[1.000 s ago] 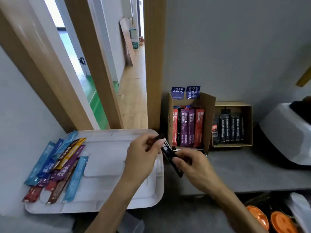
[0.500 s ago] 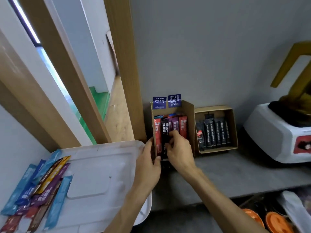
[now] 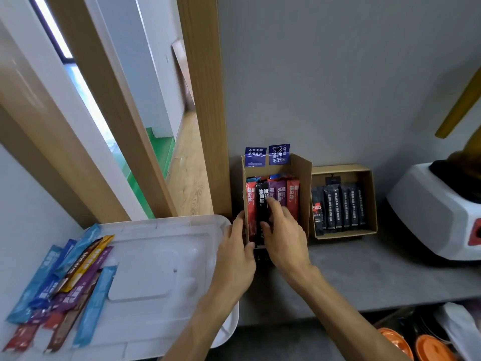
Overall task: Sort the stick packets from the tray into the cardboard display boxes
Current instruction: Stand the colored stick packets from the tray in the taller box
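Note:
A tall cardboard display box [image 3: 302, 173] stands against the wall and holds red and purple stick packets upright. My right hand [image 3: 283, 230] pinches a black stick packet [image 3: 261, 204] that stands in the box between a red and a purple one. Straight fingers of my left hand [image 3: 235, 246] lie against the box's left wall, with the thumb at its front corner. A second, lower cardboard box [image 3: 369, 199] to the right holds several black packets [image 3: 338, 207]. On the white tray [image 3: 156, 246] at the left lies a heap of blue, purple, yellow, brown and red packets [image 3: 65, 282].
A white appliance [image 3: 437, 212] stands on the grey shelf at the far right. Below the shelf edge at the bottom right sit orange lids [image 3: 426, 347]. A wooden door frame [image 3: 203, 100] rises just left of the boxes.
A second ago both hands held the black packet above the tray's right end. My right hand has since carried it into the tall box, and my left hand moved to the box's side.

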`<state>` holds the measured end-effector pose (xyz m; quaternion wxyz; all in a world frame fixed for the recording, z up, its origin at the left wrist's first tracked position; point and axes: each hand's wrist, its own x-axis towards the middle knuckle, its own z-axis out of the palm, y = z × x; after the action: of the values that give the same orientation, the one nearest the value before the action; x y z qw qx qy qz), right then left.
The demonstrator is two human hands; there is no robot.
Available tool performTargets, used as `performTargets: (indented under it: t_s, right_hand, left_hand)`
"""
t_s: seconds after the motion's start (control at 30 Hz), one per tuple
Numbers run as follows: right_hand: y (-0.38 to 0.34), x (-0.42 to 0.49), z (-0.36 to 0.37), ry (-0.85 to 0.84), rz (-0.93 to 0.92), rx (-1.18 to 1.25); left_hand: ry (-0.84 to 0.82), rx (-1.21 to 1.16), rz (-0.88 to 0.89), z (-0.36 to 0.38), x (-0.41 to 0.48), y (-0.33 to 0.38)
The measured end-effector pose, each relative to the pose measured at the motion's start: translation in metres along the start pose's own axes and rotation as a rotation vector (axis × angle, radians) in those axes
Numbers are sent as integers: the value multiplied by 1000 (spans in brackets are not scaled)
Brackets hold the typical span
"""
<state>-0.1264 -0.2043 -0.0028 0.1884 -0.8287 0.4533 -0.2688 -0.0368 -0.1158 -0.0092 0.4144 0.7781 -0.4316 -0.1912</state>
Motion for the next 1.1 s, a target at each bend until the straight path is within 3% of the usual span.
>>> performTargets:
  t_s: [0.2, 0.37, 0.53, 0.63, 0.73, 0.83, 0.97, 1.1]
  right_hand:
    - [2, -1, -2, -123, -70, -206]
    - [2, 0, -1, -136, -73, -221]
    - [-5, -14, -7, -4, -64, -60]
    - [-12, -22, -11, 119, -125, 53]
    - [-29, -29, -11, 130, -218, 170]
    - [-57, -39, 6, -25, -239, 273]
    - [-96, -51, 54, -284, -229, 223]
    - [-126, -60, 93, -417, -247, 198]
  left_hand:
    - [-29, -12, 12, -3, 0, 2]
    - [-38, -15, 20, -4, 2, 2]
    - [-50, 49, 31, -20, -8, -7]
    - [42, 236, 57, -50, -19, -26]
    - [141, 310, 23, -90, -32, -49]
    - [269, 431, -31, -132, -44, -78]
    - [407, 550, -175, -178, -63, -113]
    - [359, 708, -361, -198, -85, -129]
